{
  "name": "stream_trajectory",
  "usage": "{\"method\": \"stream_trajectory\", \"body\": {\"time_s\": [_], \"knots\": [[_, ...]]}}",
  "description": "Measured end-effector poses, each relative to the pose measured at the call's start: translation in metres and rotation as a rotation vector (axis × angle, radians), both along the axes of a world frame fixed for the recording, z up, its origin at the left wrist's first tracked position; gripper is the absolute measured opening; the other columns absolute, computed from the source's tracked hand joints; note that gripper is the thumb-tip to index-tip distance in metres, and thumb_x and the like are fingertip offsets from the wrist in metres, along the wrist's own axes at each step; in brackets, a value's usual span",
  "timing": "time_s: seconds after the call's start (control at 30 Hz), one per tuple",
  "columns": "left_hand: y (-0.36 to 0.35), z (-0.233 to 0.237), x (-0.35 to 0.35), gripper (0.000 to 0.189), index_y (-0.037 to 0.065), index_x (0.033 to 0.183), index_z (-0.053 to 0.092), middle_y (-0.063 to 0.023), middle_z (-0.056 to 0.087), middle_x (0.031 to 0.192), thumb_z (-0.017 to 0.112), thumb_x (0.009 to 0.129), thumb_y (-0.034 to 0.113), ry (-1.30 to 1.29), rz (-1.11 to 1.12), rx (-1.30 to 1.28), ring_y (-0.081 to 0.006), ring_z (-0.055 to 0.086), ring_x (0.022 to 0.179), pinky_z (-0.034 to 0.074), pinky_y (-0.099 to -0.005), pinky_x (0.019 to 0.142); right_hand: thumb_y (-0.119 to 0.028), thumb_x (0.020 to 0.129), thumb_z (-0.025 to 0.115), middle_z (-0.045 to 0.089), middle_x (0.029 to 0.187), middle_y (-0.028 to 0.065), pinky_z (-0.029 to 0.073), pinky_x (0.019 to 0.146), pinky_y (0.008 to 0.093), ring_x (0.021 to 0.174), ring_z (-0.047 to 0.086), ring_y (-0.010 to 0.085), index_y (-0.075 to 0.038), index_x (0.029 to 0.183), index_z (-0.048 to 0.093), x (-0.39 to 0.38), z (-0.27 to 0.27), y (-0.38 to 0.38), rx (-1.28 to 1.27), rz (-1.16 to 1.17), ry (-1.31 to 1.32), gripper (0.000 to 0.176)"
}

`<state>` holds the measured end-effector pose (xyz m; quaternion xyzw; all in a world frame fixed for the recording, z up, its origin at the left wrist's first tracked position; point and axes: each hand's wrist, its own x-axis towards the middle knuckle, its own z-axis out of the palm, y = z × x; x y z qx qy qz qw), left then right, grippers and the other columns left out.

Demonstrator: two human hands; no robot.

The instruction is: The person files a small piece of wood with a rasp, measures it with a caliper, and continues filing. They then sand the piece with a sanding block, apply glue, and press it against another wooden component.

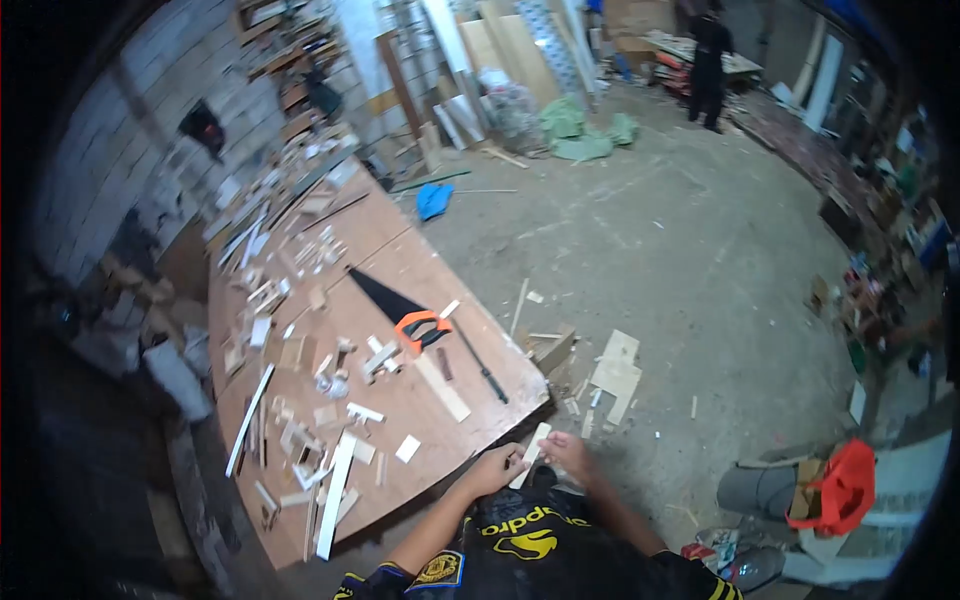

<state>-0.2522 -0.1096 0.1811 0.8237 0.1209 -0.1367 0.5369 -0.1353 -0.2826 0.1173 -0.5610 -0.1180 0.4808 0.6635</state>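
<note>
A short, pale strip of wood is held in front of my chest, just off the near corner of the workbench. My left hand has its fingers closed on the strip's left side. On the other side, my right hand grips it near the upper end. The handsaw, with a black blade and orange handle, lies on the workbench beyond my hands. Close to it are a longer wood strip and a thin dark rod.
Wood offcuts and a long white strip litter the bench's left half. Plywood scraps lie on the floor to the right. A red bag sits at lower right. A person in dark clothes stands far back.
</note>
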Motion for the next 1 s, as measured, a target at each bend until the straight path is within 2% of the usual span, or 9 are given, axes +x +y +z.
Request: {"method": "stream_trajectory", "body": {"time_s": [0.1, 0.23, 0.3, 0.47, 0.53, 0.67, 0.83, 0.9, 1.0], "knots": [[0.008, 0.002, -0.011, 0.028, 0.003, 0.1, 0.063, -0.0069, 0.064, 0.086, 0.065, 0.086, 0.027, -0.117, 0.171, 0.031, -0.0138, 0.058, 0.075, 0.048, -0.0298, 0.071, -0.018, 0.09, 0.061, 0.063, 0.095, 0.005, 0.046, 0.071, 0.0223, 0.082, 0.059, 0.0099, -0.001, 0.109, 0.057, 0.01, 0.012, 0.006, 0.057, 0.077, 0.162, 0.025], [0.025, -0.004, -0.033, 0.03, 0.002, 0.107, 0.059, -0.006, 0.064, 0.087, 0.062, 0.089, 0.025, -0.055, 0.291, -0.021, -0.0124, 0.058, 0.073, 0.048, -0.0281, 0.069, -0.02, 0.092, 0.058, 0.064, 0.101, 0.0043, 0.045, 0.072, 0.022, 0.085, 0.058, 0.0082, -0.002, 0.12, 0.054, 0.019, 0.035, 0.022, 0.016, 0.262, 0.091, 0.034], [0.038, -0.032, -0.047, 0.027, 0.001, 0.112, 0.053, -0.0064, 0.063, 0.084, 0.055, 0.093, 0.02, -0.164, 0.546, -0.319, -0.0103, 0.057, 0.07, 0.048, -0.0254, 0.065, -0.022, 0.093, 0.056, 0.064, 0.101, 0.0016, 0.044, 0.07, 0.0194, 0.083, 0.057, 0.0059, -0.005, 0.123, 0.054, 0.023, 0.035, 0.032, -0.073, 0.333, -0.006, 0.035], [0.071, 0.11, -0.069, 0.029, 0.002, 0.115, 0.048, -0.009, 0.062, 0.096, 0.054, 0.094, 0.021, -0.296, 0.911, -0.354, -0.0123, 0.06, 0.078, 0.048, -0.0263, 0.069, -0.022, 0.095, 0.053, 0.065, 0.097, 0.0012, 0.045, 0.068, 0.0204, 0.08, 0.057, 0.0062, -0.005, 0.121, 0.057, 0.022, 0.032, 0.06, -0.168, 0.383, -0.163, 0.031], [0.093, 0.127, -0.077, 0.032, 0.002, 0.114, 0.051, -0.0082, 0.061, 0.096, 0.057, 0.093, 0.024, -0.471, 0.846, 0.106, -0.0152, 0.059, 0.078, 0.048, -0.0308, 0.071, -0.021, 0.095, 0.052, 0.065, 0.095, 0.0015, 0.046, 0.066, 0.0213, 0.077, 0.057, 0.0064, -0.006, 0.118, 0.059, 0.016, 0.027, 0.072, -0.182, 0.331, -0.054, 0.028], [0.13, 0.083, -0.091, 0.038, 0.001, 0.105, 0.058, -0.006, 0.059, 0.084, 0.052, 0.095, 0.037, -0.118, 0.935, -0.03, -0.014, 0.056, 0.078, 0.046, -0.031, 0.072, -0.021, 0.095, 0.053, 0.066, 0.091, -0.0007, 0.043, 0.064, 0.0203, 0.075, 0.058, 0.0055, -0.008, 0.115, 0.061, -0.009, 0.042, 0.095, -0.26, 0.462, -0.194, 0.025], [0.08, 0.028, -0.113, 0.037, 0.002, 0.101, 0.06, -0.0057, 0.056, 0.078, 0.049, 0.096, 0.037, -0.159, 0.84, -0.228, -0.0133, 0.052, 0.073, 0.044, -0.0303, 0.07, -0.017, 0.094, 0.055, 0.065, 0.089, 0.0003, 0.045, 0.066, 0.0206, 0.076, 0.057, 0.0053, -0.005, 0.122, 0.057, -0.048, 0.087, 0.108, -0.096, 0.417, -0.211, 0.031], [0.067, 0.01, -0.121, 0.035, 0.001, 0.102, 0.06, -0.0075, 0.057, 0.078, 0.05, 0.096, 0.034, -0.203, 0.51, 0.035, -0.0137, 0.053, 0.075, 0.044, -0.031, 0.071, -0.016, 0.094, 0.056, 0.064, 0.091, 0.0006, 0.046, 0.069, 0.0207, 0.078, 0.057, 0.0057, -0.004, 0.124, 0.057, -0.059, 0.095, 0.118, 0.075, 0.291, -0.182, 0.032], [0.052, 0.012, -0.121, 0.032, 0.001, 0.102, 0.06, -0.0082, 0.058, 0.076, 0.051, 0.096, 0.031, -0.147, 0.465, -0.183, -0.014, 0.054, 0.073, 0.045, -0.0311, 0.07, -0.017, 0.093, 0.058, 0.064, 0.093, 0.0008, 0.044, 0.069, 0.0211, 0.079, 0.055, 0.0062, -0.005, 0.123, 0.059, -0.053, 0.082, 0.122, -0.07, 0.457, -0.455, 0.032]]}}
